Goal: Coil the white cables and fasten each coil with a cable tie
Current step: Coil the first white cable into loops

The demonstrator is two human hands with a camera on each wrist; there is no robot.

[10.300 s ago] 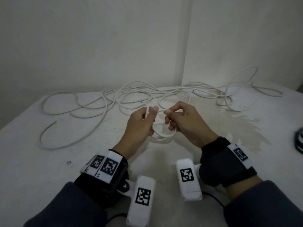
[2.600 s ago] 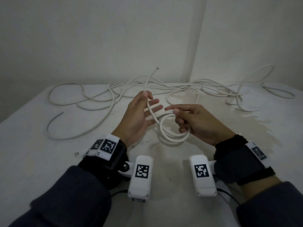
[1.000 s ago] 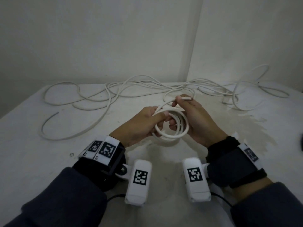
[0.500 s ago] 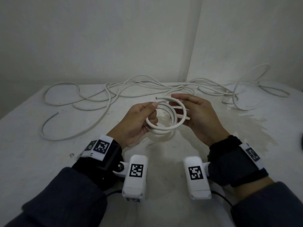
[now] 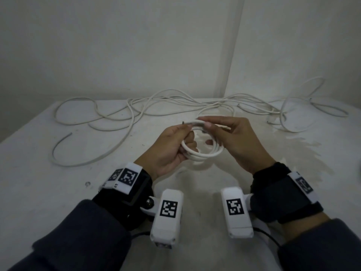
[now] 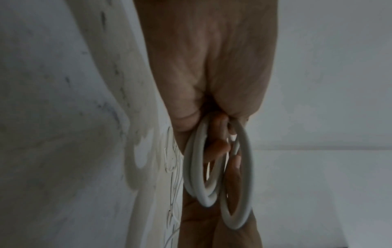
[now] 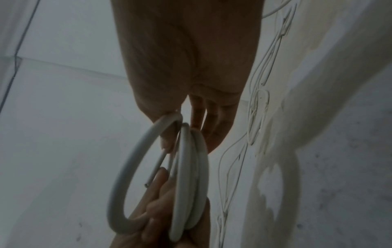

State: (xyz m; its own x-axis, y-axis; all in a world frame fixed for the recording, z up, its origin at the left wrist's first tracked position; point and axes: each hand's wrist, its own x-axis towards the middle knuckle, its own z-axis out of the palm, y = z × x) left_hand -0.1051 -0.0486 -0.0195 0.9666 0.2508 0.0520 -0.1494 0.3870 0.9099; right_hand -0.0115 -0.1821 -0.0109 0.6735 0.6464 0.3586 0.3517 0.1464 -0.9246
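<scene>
A small coil of white cable (image 5: 203,153) hangs above the table (image 5: 58,192) between my two hands. My left hand (image 5: 175,145) grips the coil's left side, fingers curled round the loops (image 6: 201,176). My right hand (image 5: 226,137) pinches the top of the coil and the cable's free end (image 5: 192,123) between thumb and forefinger. In the right wrist view the coil (image 7: 191,176) shows three loops, with a thin bare end (image 7: 153,174) sticking out near the left hand's fingers. No cable tie is in view.
Several long loose white cables (image 5: 136,112) lie tangled across the back of the table, reaching to the far right (image 5: 293,112). One curved cable end (image 5: 58,145) lies at the left. Two walls meet in a corner behind the table.
Since half a second ago the right hand has shifted to the top of the coil and pinched the free end against the loops. The left hand keeps its grip.
</scene>
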